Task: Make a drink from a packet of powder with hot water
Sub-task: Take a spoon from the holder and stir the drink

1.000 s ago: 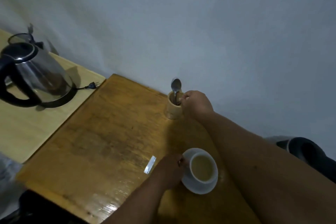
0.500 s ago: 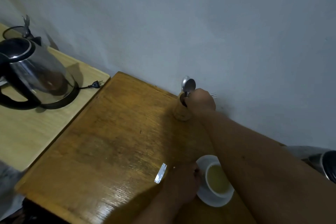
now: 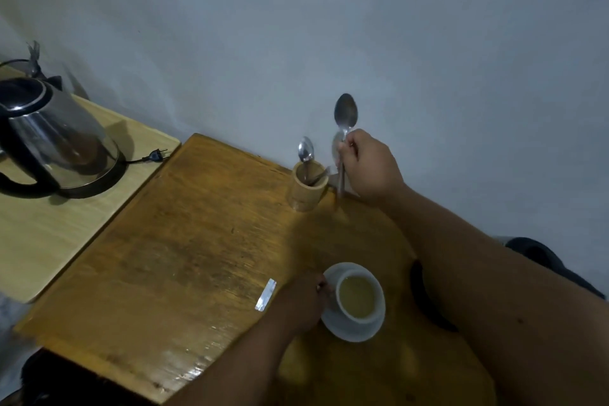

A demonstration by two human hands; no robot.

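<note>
Wooden table (image 3: 184,257) by wall, kettle (image 3: 56,138) far left on paler table. Cup (image 3: 360,297) of yellowish drink on saucer (image 3: 349,330), near front edge — left hand (image 3: 301,301) pinching cup's handle side. Right hand (image 3: 370,166) clenched round spoon (image 3: 344,122), bowl up, just beside bamboo holder (image 3: 308,186). Torn packet strip (image 3: 265,294) left of cup.

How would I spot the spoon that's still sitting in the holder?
Follow the dark wooden table to the wall, where a bamboo holder stands. The resting spoon rises from it bowl up, smaller and lower than the spoon gripped by the right hand.
</note>
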